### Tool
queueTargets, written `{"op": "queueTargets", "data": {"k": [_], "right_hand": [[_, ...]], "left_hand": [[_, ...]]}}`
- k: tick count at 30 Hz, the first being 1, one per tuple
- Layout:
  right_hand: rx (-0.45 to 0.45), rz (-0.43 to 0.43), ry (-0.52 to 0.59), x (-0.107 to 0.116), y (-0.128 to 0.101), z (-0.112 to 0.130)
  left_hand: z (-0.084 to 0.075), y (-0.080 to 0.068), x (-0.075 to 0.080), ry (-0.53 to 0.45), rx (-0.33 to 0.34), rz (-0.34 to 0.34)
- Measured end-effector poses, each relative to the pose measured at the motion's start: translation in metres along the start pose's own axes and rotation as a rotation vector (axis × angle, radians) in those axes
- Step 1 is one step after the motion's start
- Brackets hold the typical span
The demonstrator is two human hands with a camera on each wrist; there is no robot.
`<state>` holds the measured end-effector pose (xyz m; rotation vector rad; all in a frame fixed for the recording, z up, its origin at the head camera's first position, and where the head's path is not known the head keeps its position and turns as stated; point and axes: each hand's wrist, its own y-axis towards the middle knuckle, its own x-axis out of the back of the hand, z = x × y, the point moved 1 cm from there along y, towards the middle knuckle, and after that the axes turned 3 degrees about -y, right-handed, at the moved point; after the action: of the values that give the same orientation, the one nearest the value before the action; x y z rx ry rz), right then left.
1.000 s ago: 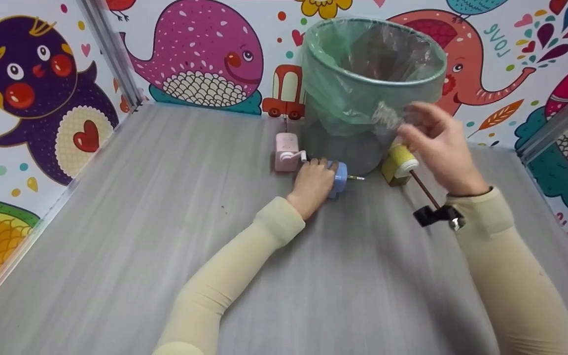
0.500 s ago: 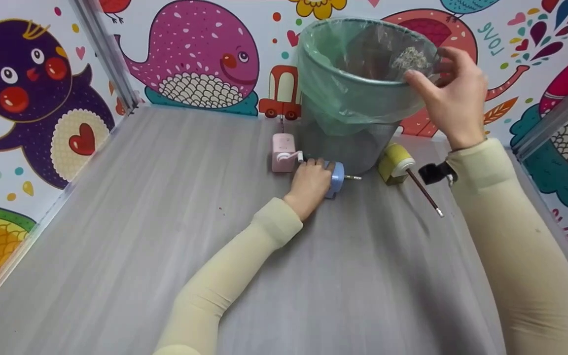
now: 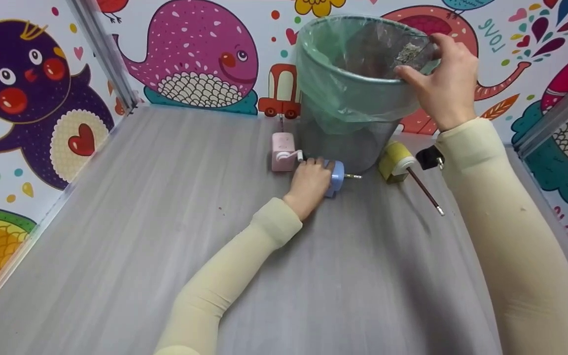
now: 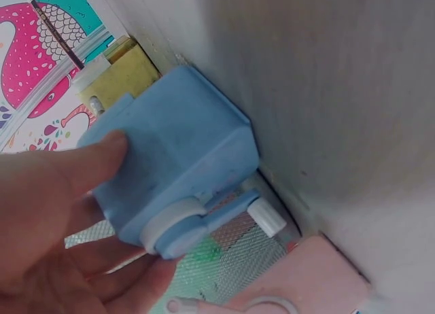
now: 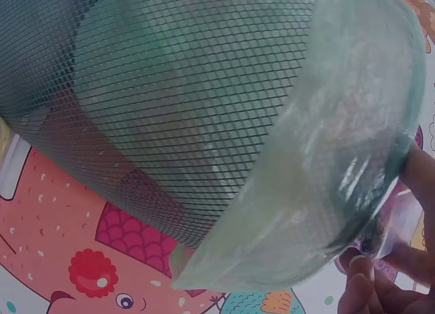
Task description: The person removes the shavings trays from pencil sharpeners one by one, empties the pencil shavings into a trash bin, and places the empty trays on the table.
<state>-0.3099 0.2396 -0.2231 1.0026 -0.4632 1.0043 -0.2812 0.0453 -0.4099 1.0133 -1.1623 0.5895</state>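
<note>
My left hand (image 3: 311, 183) grips a blue pencil sharpener (image 4: 180, 137) on the table, its thumb against one side. A pencil (image 3: 354, 176) sticks out of the sharpener, and its crank shows in the left wrist view. Up at the right rim of the waste bin (image 3: 336, 148), my right hand (image 3: 449, 81) pinches a small clear shavings drawer (image 3: 411, 53) between thumb and fingers. Greyish pencil shavings show in the drawer, which is tilted over the bin's mouth. In the right wrist view, the green bin liner hides part of the drawer.
Left of the bin stands a pink crank sharpener (image 3: 283, 155) with a pencil in it. To the right is a yellow sharpener (image 3: 395, 162), its brown pencil (image 3: 427, 192) jutting forward. Patterned wall panels (image 3: 200, 54) border the grey table (image 3: 165, 197).
My right hand has risen with the clear drawer from in front of the bin to its rim, then shifted slightly left and tilted it. The left hand stays on the blue sharpener.
</note>
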Motion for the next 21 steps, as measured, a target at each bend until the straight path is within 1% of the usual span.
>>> {"op": "queueTargets", "data": {"k": [4,8,12,16,21], "right_hand": [[0.009,0.006,-0.005,0.003,0.001,0.006],[0.036,0.008,-0.030,0.006,0.002,0.012],[0.094,0.012,-0.075,0.011,0.003,0.017],[0.170,0.015,-0.139,0.014,0.003,0.022],[0.268,-0.001,-0.219,0.015,0.001,0.025]], "left_hand": [[0.001,0.001,0.000,-0.008,0.008,0.004],[0.001,0.001,0.001,0.001,0.008,0.014],[0.000,0.001,0.001,0.019,0.001,0.025],[0.000,0.000,0.001,0.024,-0.006,0.033],[0.000,0.000,0.002,0.019,-0.009,0.032]]}}
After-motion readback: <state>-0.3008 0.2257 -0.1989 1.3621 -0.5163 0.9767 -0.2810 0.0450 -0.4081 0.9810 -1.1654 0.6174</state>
